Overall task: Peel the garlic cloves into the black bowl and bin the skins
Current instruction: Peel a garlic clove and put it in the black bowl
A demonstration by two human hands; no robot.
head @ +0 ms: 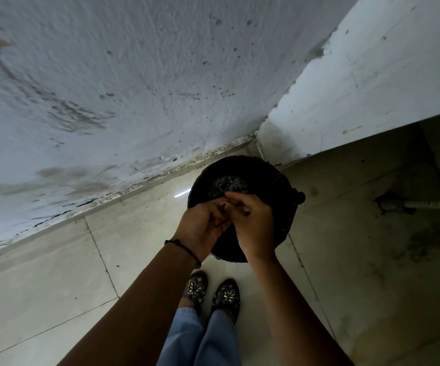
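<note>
A stained white wall [108, 75] filled the upper frame. Right of centre, a round black bin [271, 175] holding dark debris stood in the floor corner. Above it the left hand [200, 225] and right hand [253, 223] met with fingers curled; whether they held anything could not be told.

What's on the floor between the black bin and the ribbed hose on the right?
Nothing. The head view shows only bare, stained floor tile between the bin and the hose.
</note>
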